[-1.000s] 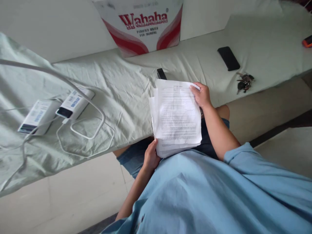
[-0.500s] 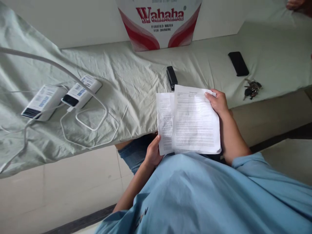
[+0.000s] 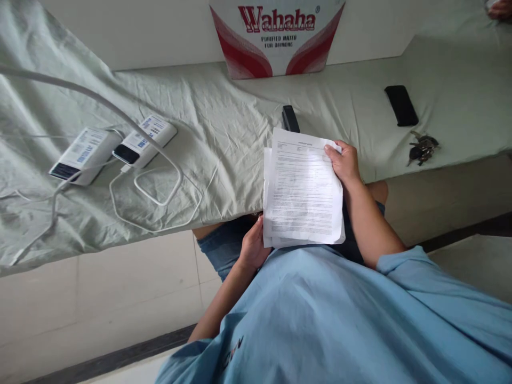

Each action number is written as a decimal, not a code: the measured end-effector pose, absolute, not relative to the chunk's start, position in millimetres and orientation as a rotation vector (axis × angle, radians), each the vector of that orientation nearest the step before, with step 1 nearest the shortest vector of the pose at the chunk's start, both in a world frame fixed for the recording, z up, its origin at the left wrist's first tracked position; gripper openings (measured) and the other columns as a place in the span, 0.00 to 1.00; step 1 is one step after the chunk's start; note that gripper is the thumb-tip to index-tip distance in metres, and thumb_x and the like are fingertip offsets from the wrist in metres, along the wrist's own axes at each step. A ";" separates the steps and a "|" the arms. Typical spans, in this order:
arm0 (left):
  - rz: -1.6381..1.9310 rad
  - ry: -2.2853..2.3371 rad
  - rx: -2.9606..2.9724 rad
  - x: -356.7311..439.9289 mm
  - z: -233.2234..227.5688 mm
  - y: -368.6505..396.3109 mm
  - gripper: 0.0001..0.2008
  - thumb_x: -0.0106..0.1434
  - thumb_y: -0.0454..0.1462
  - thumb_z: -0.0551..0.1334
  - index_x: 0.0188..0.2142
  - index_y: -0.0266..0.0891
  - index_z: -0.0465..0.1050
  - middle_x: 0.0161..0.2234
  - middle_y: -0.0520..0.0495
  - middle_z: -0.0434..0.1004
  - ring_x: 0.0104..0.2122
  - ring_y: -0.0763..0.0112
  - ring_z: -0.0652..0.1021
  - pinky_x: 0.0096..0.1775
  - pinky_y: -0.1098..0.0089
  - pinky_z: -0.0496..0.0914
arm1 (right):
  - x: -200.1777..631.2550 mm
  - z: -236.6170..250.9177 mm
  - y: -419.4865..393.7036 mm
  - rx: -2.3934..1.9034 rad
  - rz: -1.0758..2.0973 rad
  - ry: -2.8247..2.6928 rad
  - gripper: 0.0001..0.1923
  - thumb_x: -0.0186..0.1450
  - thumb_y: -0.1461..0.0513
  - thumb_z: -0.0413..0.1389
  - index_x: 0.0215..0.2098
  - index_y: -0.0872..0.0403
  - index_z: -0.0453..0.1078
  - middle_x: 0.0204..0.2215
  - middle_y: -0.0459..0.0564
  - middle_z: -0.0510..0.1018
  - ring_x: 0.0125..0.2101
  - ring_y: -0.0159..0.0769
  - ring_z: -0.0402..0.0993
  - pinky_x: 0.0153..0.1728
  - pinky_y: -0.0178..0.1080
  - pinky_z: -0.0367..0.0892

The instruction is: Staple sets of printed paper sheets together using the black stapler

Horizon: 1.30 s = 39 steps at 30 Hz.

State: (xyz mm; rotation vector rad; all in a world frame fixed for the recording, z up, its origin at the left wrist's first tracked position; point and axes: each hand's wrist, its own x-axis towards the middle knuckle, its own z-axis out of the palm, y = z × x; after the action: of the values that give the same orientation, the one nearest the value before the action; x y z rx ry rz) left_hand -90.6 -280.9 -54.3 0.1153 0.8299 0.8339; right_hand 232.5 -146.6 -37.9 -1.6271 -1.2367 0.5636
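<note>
White printed sheets of paper [image 3: 306, 192] lie over one another in front of my chest, above my lap. My right hand [image 3: 344, 162] grips the upper right edge of the front sheet, thumb on top. At the lower left edge, my left hand [image 3: 255, 245] is closed on the sheets, its fingers hidden behind them. Only narrow margins of the sheets underneath show at the left and bottom. Just beyond the top edge of the paper, a black stapler [image 3: 290, 118] rests on the cloth, partly covered by the sheets.
A pale green cloth [image 3: 224, 138] covers the table. Two white power banks [image 3: 86, 154] with looping white cables lie at left. A Wahaha water carton [image 3: 280, 40] stands at the back. At right are a black phone [image 3: 401, 105] and keys [image 3: 423, 148]. Another person's hand [image 3: 500, 9] shows top right.
My right hand has moved left with the front sheet, which now covers most of the left sheet. The two were side by side before. The view has shifted slightly.
</note>
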 end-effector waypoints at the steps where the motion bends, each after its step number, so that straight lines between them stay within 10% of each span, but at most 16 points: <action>1: 0.840 0.833 0.115 -90.9 -54.7 -281.0 0.18 0.62 0.48 0.74 0.44 0.39 0.80 0.44 0.43 0.87 0.56 0.48 0.82 0.58 0.53 0.75 | 231.9 -37.9 -146.5 -1.626 0.551 -1.232 0.24 0.62 0.40 0.62 0.35 0.52 0.75 0.30 0.50 0.80 0.31 0.40 0.74 0.37 0.45 0.73; 17: 0.877 0.907 0.132 -98.9 -52.1 -288.0 0.21 0.57 0.44 0.78 0.47 0.36 0.83 0.44 0.44 0.86 0.40 0.62 0.83 0.49 0.62 0.78 | 240.8 -50.2 -156.3 -1.679 0.541 -1.143 0.19 0.62 0.44 0.61 0.37 0.51 0.75 0.31 0.48 0.80 0.31 0.38 0.75 0.35 0.43 0.73; 30: 0.846 0.852 0.381 -98.5 -47.6 -295.5 0.33 0.58 0.39 0.78 0.62 0.43 0.74 0.52 0.42 0.84 0.53 0.54 0.82 0.57 0.57 0.75 | 239.0 -53.9 -148.7 -1.714 0.509 -1.193 0.22 0.64 0.42 0.60 0.40 0.52 0.76 0.33 0.51 0.82 0.32 0.40 0.77 0.38 0.44 0.74; 39: 0.824 0.825 0.378 -101.8 -53.3 -294.3 0.21 0.59 0.42 0.78 0.50 0.40 0.82 0.46 0.43 0.86 0.44 0.59 0.85 0.50 0.61 0.78 | 275.3 -53.9 -153.6 -1.721 0.365 -1.155 0.21 0.67 0.45 0.59 0.44 0.53 0.78 0.36 0.54 0.81 0.40 0.46 0.80 0.42 0.49 0.77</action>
State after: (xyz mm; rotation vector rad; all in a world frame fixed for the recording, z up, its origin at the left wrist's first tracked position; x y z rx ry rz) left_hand -101.8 -294.3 -53.3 0.3782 0.8254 0.8243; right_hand 275.3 -153.6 -53.9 -1.7211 -1.1548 0.3649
